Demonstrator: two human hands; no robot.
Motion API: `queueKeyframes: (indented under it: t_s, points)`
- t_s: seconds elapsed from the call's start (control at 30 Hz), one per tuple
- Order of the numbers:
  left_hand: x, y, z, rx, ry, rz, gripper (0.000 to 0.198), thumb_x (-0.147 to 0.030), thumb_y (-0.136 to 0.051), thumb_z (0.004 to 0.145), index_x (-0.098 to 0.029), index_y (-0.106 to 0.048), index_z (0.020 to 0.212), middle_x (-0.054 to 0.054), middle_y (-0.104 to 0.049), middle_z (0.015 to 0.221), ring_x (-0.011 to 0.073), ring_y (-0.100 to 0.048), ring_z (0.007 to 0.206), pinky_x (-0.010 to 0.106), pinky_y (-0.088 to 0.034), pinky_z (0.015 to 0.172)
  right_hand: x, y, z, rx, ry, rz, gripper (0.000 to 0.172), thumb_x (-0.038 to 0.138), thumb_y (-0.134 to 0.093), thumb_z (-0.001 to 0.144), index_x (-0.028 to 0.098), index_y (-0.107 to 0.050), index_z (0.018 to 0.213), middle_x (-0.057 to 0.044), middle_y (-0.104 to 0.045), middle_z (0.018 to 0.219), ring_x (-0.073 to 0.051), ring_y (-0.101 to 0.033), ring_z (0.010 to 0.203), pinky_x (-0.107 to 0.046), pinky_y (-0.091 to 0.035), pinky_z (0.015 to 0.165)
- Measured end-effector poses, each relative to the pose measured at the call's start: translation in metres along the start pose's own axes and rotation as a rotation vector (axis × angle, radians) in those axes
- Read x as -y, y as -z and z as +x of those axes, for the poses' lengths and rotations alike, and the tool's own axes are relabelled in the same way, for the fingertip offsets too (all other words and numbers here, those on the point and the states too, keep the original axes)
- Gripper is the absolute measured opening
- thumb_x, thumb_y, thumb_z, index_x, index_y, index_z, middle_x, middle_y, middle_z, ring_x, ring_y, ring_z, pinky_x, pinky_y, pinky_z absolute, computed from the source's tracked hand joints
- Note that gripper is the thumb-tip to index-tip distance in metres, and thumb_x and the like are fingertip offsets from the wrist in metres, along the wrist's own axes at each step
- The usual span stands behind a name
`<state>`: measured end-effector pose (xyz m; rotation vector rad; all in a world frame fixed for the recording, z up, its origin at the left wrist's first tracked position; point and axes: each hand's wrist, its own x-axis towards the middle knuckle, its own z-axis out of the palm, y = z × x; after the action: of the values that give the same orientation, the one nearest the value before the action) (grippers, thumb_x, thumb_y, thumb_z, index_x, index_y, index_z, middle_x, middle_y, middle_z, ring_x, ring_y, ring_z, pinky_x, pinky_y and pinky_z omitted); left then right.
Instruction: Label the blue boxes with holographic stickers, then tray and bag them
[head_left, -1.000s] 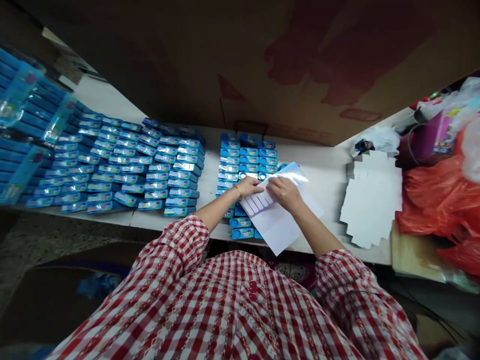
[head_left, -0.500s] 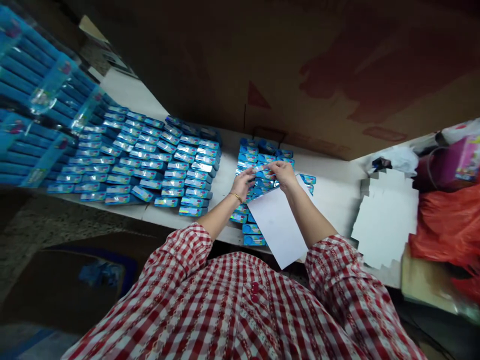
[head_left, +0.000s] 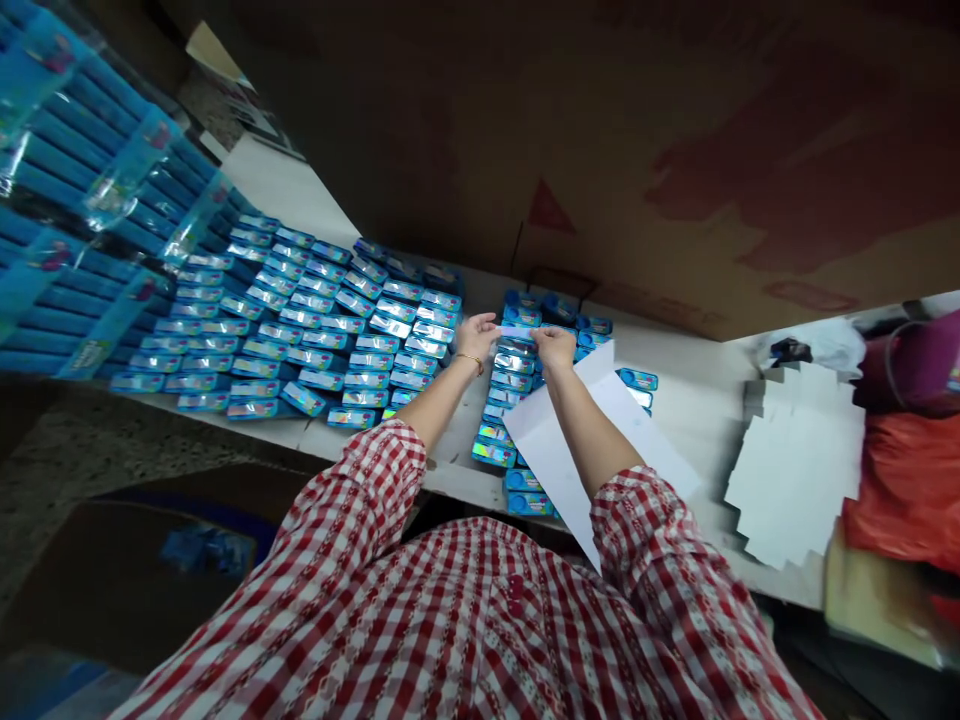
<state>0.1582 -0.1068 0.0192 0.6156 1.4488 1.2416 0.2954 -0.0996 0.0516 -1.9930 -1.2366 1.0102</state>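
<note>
A short pale, shiny strip (head_left: 517,332) stretches between my two hands, above the small blue boxes (head_left: 513,381). Its left end is pinched by the fingertips of my left hand (head_left: 477,338), which has a gold bangle at the wrist. My right hand (head_left: 555,348) is closed on the other end. Beneath my right forearm a white paper sheet (head_left: 551,430) slants over the boxes, its upper corner bent up; whether the right hand also grips it I cannot tell. The boxes under my hands stand in rows, several with shiny strips on their faces.
Many more blue boxes (head_left: 322,325) stand in rows to the left, beside wrapped blue packs (head_left: 90,190). A large cardboard carton (head_left: 480,130) borders the table's back. On the right lie a stack of white sheets (head_left: 799,465) and a red plastic bag (head_left: 904,490).
My left hand has moved up and away from the right hand, so more of the strip shows between them. The white sheet has shifted and spread right. The whole view has shifted slightly.
</note>
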Motion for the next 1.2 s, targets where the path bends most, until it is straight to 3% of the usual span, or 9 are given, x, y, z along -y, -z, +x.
queueKeyframes:
  t_s: [0.23, 0.53, 0.63, 0.73, 0.87, 0.97, 1.07, 1.13, 1.2]
  points:
    - [0.015, 0.006, 0.037, 0.001, -0.017, 0.091, 0.044, -0.006, -0.064, 0.059, -0.012, -0.06, 0.103, -0.003, -0.057, 0.066, 0.0088, -0.056, 0.062, 0.024, -0.048, 0.069, -0.005, -0.023, 0.005, -0.089, 0.0, -0.138, 0.022, 0.028, -0.053, 0.074, 0.014, -0.07, 0.078, -0.006, -0.07, 0.083, -0.018, -0.062, 0.078, -0.026, -0.045, 0.074]
    - [0.029, 0.0, 0.041, -0.021, 0.03, 0.078, 0.041, -0.005, -0.066, 0.061, -0.012, -0.061, 0.101, -0.003, -0.058, 0.066, 0.0098, -0.058, 0.064, 0.024, -0.048, 0.068, -0.003, -0.03, 0.005, -0.115, 0.076, -0.416, 0.021, 0.025, -0.053, 0.08, 0.015, -0.07, 0.083, -0.009, -0.066, 0.093, -0.02, -0.057, 0.085, -0.029, -0.041, 0.078]
    - [0.032, -0.003, 0.039, -0.05, 0.006, 0.144, 0.042, -0.006, -0.066, 0.063, -0.012, -0.061, 0.105, 0.002, -0.063, 0.078, 0.0116, -0.06, 0.068, 0.025, -0.05, 0.071, -0.001, -0.026, -0.002, -0.137, 0.139, -0.552, 0.029, 0.023, -0.047, 0.084, 0.014, -0.066, 0.103, -0.011, -0.062, 0.101, -0.021, -0.054, 0.091, -0.03, -0.038, 0.08]
    - [0.035, -0.002, 0.035, -0.033, -0.119, 0.31, 0.036, -0.005, -0.058, 0.069, -0.014, -0.065, 0.104, 0.009, -0.065, 0.101, 0.0161, -0.063, 0.084, 0.03, -0.05, 0.083, 0.002, -0.02, -0.012, -0.046, 0.269, -0.793, 0.036, 0.018, -0.038, 0.089, 0.019, -0.061, 0.116, -0.012, -0.057, 0.11, -0.023, -0.05, 0.096, -0.034, -0.034, 0.08]
    - [0.039, 0.005, 0.029, 0.117, -0.266, 0.644, 0.039, 0.001, -0.048, 0.068, -0.017, -0.071, 0.093, 0.009, -0.061, 0.119, 0.024, -0.054, 0.112, 0.039, -0.039, 0.102, 0.013, -0.013, -0.019, 0.159, 0.453, -1.089, 0.043, 0.014, -0.036, 0.088, 0.022, -0.055, 0.125, -0.014, -0.055, 0.114, -0.027, -0.048, 0.099, -0.038, -0.03, 0.079]
    - [0.035, 0.013, 0.023, 0.089, -0.259, 0.776, 0.042, 0.001, -0.047, 0.065, -0.017, -0.071, 0.094, 0.009, -0.059, 0.122, 0.026, -0.052, 0.115, 0.041, -0.037, 0.104, 0.024, 0.007, -0.019, 0.216, 0.486, -1.176, 0.043, 0.012, -0.035, 0.087, 0.021, -0.057, 0.123, -0.015, -0.055, 0.117, -0.027, -0.049, 0.099, -0.039, -0.03, 0.078]
    - [0.024, 0.015, 0.008, 0.06, -0.376, 0.76, 0.04, -0.004, -0.046, 0.071, -0.016, -0.069, 0.101, 0.008, -0.062, 0.116, 0.0224, -0.054, 0.11, 0.035, -0.039, 0.101, 0.022, 0.049, -0.018, 0.256, 0.562, -1.176, 0.044, 0.014, -0.038, 0.087, 0.025, -0.055, 0.125, -0.011, -0.056, 0.121, -0.026, -0.048, 0.101, -0.038, -0.03, 0.08]
    - [0.013, 0.009, -0.008, 0.132, -0.448, 0.732, 0.034, -0.01, -0.045, 0.077, -0.017, -0.069, 0.1, 0.008, -0.065, 0.11, 0.0207, -0.056, 0.106, 0.032, -0.041, 0.098, 0.009, 0.081, -0.019, 0.334, 0.656, -1.186, 0.044, 0.015, -0.044, 0.084, 0.027, -0.055, 0.125, -0.008, -0.057, 0.122, -0.026, -0.046, 0.106, -0.038, -0.029, 0.083]
    - [0.004, -0.004, -0.028, 0.283, -0.445, 0.711, 0.028, -0.018, -0.045, 0.082, -0.017, -0.07, 0.096, 0.006, -0.067, 0.103, 0.0196, -0.059, 0.1, 0.03, -0.043, 0.092, -0.009, 0.109, -0.021, 0.415, 0.73, -1.225, 0.037, 0.013, -0.048, 0.082, 0.023, -0.063, 0.114, -0.008, -0.063, 0.112, -0.025, -0.046, 0.104, -0.037, -0.029, 0.082]
